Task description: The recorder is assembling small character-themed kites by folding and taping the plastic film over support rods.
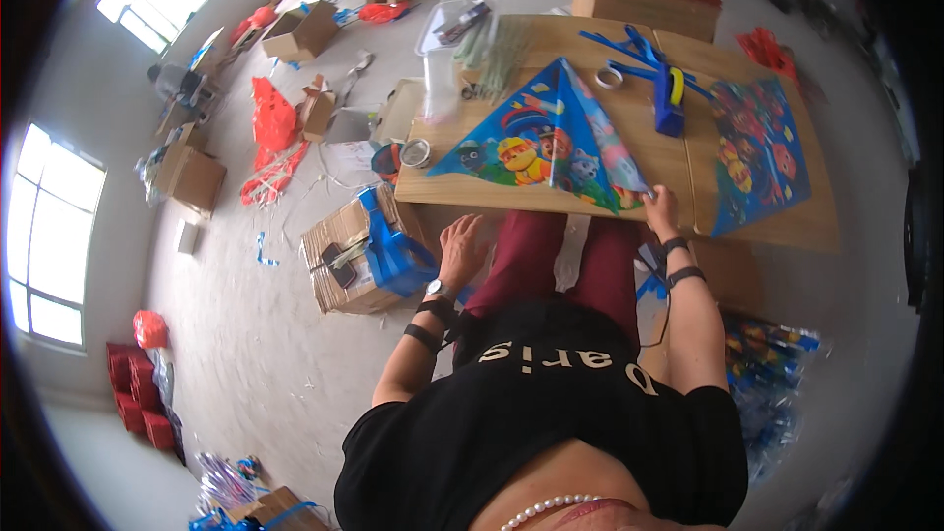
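Note:
A blue triangular kite [526, 152] printed with cartoon figures lies on the wooden table [472, 193], its tip pointing away from me. Its right side is partly folded over, showing the paler back of the print. At its lower right corner, my right hand [663, 211] pinches the edge of the kite at the table's near edge. My left hand [462, 248] hangs beside my left thigh, just off the table, fingers apart and holding nothing. It is near a carton [339, 251] with a bundle of blue ribbon [393, 251] on it.
A second printed kite [762, 157] lies at the right. Behind are a blue tape dispenser [670, 116], blue strips [629, 49], tape rolls [609, 78] and thin pale rods [497, 54]. A large carton [644, 10] stands beyond the table. Boxes and red bags [273, 116] litter the floor.

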Tool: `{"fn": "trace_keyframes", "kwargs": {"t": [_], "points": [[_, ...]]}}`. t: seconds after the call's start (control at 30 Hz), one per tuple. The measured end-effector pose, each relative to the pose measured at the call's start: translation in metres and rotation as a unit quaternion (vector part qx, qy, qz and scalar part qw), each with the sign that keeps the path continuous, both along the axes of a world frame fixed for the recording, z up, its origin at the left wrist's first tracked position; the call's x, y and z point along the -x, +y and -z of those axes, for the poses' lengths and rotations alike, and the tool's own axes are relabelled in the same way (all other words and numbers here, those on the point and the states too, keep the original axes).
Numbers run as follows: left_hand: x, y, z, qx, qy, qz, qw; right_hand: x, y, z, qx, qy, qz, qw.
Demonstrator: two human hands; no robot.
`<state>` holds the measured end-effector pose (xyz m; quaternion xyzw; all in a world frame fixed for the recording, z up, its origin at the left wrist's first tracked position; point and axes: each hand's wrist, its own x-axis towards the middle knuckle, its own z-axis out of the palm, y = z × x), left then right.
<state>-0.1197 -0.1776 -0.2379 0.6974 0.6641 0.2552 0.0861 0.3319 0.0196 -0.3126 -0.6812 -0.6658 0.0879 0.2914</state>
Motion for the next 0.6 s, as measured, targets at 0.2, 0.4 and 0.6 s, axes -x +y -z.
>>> {"fn": "trace_keyframes", "kwargs": {"t": [0.2, 0.4, 0.6], "points": [[0.028, 0.028, 0.008, -0.021, -0.011, -0.120, 0.993, -0.014, 0.008, 0.018, 0.005, -0.004, -0.020, 1.000], [0.097, 0.085, 0.012, -0.031, 0.081, -0.251, 0.964, 0.012, 0.013, 0.018, 0.036, 0.019, -0.027, 0.999], [0.119, 0.155, 0.017, 0.035, 0.133, -0.232, 0.963, -0.017, 0.028, 0.025, -0.052, 0.030, -0.015, 0.998]]}}
